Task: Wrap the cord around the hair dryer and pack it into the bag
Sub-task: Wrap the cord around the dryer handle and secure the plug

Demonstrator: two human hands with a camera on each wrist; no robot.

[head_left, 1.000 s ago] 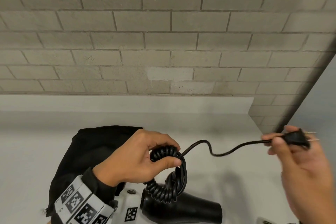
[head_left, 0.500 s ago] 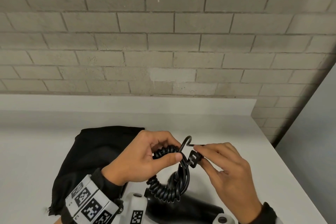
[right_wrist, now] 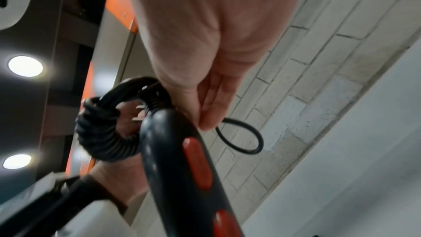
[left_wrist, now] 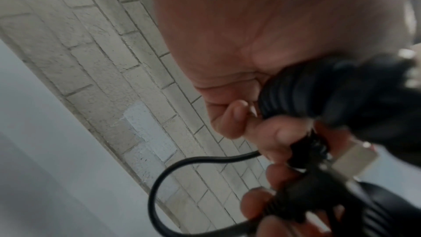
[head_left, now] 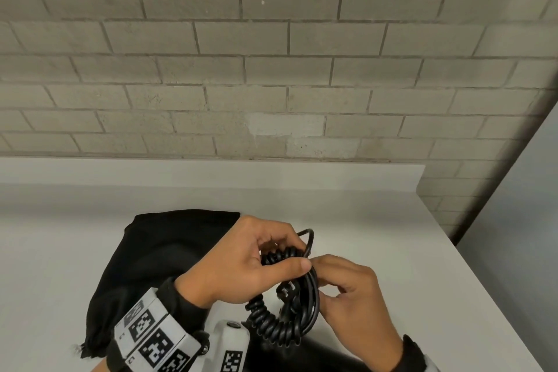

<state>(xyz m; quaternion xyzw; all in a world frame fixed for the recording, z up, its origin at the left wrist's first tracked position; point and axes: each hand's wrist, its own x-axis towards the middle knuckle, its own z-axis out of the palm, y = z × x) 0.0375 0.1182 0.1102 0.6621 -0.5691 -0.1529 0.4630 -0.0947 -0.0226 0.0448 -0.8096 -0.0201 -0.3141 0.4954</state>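
My left hand (head_left: pixel 283 251) grips the bundle of black coiled cord (head_left: pixel 271 323) above the black hair dryer (head_left: pixel 305 355), whose body lies low at the frame's bottom edge. My right hand (head_left: pixel 320 281) pinches the plug (head_left: pixel 287 288) and holds it against the wound loops. A short loop of straight cord (head_left: pixel 308 235) sticks up behind my left fingers. In the right wrist view the dryer handle (right_wrist: pixel 173 150) with red buttons runs beside the coil (right_wrist: pixel 100 132), and the plug's prongs (right_wrist: pixel 139 113) show inside the ring. The black bag (head_left: pixel 169 254) lies flat on the counter, left of my hands.
The white counter (head_left: pixel 407 251) meets a grey brick wall (head_left: pixel 271 69) at the back, with a low white upstand. Its right edge drops off near a grey panel (head_left: pixel 519 235).
My right hand came in from the far right with the plug, folding the stretched straight cord into a small loop, and now holds the plug at the coil. My left hand kept its grip.
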